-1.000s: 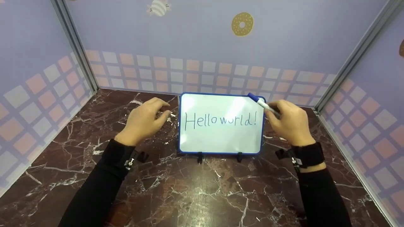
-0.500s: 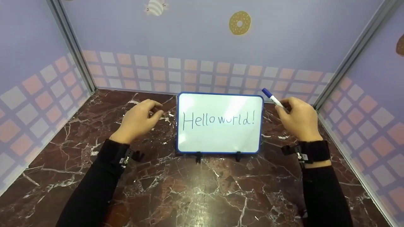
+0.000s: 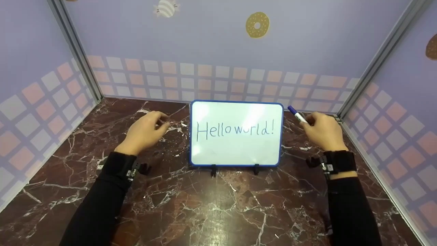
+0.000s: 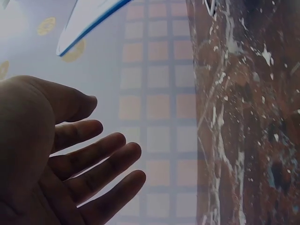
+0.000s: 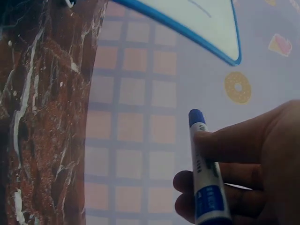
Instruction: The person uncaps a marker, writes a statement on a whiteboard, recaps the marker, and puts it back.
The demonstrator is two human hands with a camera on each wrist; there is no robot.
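A small whiteboard (image 3: 235,147) with a blue frame stands upright on black feet, with "Hello world!" written across it in dark marker. To its right, my right hand (image 3: 324,131) pinches a white whiteboard marker (image 3: 297,115) whose blue cap points up and left. In the right wrist view, thumb and fingers hold the marker (image 5: 204,164) along its barrel, apart from the board. On the board's left side, my left hand (image 3: 143,131) hovers with nothing in it. Its fingers (image 4: 108,164) look loosely extended in the left wrist view.
Dark red marbled tabletop (image 3: 205,205) lies under both arms. A lilac back wall (image 3: 211,41) with pink and white squares rises close behind the board. Side walls with grey metal corner posts (image 3: 375,61) flank the table.
My right hand has moved right with the marker, away from the board's upper right corner, and the marker has dipped slightly. My left hand has drifted left, away from the board.
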